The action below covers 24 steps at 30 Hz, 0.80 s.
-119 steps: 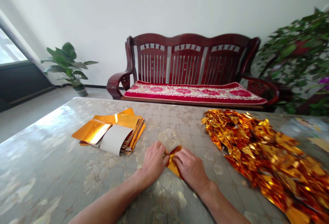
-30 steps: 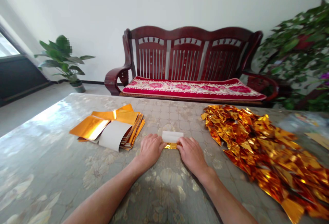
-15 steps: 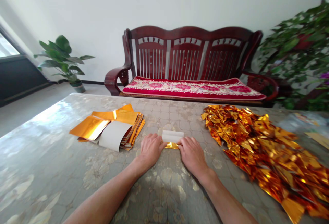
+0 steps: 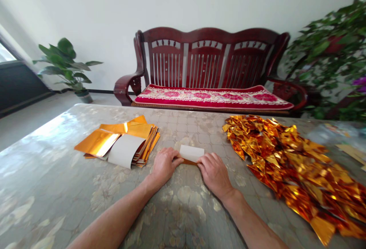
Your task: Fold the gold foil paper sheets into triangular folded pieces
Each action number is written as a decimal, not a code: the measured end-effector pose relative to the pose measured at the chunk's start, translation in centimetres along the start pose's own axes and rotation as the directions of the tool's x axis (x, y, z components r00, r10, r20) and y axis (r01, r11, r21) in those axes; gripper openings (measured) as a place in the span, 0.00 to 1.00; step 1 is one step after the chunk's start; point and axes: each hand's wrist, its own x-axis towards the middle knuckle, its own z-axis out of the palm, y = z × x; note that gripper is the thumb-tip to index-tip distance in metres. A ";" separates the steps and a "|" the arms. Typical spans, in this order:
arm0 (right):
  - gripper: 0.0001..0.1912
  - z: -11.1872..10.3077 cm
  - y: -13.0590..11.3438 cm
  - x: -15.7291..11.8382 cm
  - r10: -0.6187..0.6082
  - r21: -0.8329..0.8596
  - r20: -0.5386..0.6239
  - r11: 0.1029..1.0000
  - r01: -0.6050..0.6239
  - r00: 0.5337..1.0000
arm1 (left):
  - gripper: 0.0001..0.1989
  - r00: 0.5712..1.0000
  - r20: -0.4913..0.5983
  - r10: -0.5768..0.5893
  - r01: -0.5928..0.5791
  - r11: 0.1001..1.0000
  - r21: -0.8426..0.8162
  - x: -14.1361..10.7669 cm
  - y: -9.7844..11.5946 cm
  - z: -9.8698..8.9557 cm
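Note:
Between my two hands is a small sheet of gold foil paper [image 4: 191, 152], its white back facing up and a dark gold strip showing along the near edge. My left hand [image 4: 166, 164] pinches its near left corner between thumb and fingers. At the near right corner, my right hand [image 4: 215, 171] grips the same sheet. Left of my hands lies a stack of gold foil sheets [image 4: 98, 141], one of them turned white side up. A large heap of folded gold foil pieces [image 4: 274, 157] spreads over the table on the right.
The table [image 4: 114, 203] has a patterned, shiny cover. Clear plastic packaging [image 4: 331, 133] and a tan card [image 4: 351, 153] lie beyond the heap at the right. Behind the table stands a dark red wooden bench [image 4: 206, 62], with potted plants on both sides.
The shiny gold strip at the sheet's near edge has turned dark and thinner, and more of the white back shows flat. My hands stay at the two near corners.

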 end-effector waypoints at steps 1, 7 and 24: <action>0.04 -0.1 0.0 0.0 -0.010 -0.003 -0.001 1.000 0.010 1.000 | 0.08 1.000 -0.001 0.008 -0.008 0.999 -0.034 0.0 0.0 0.0; 0.05 0.1 0.0 -0.1 0.022 0.003 0.034 1.000 -0.022 0.999 | 0.08 1.000 0.011 0.022 -0.021 0.996 -0.085 -0.1 -0.2 0.1; 0.03 0.1 -0.1 0.4 0.150 0.003 0.130 0.988 -0.152 0.980 | 0.10 0.998 0.035 -0.049 0.049 0.999 -0.008 0.4 0.6 -0.7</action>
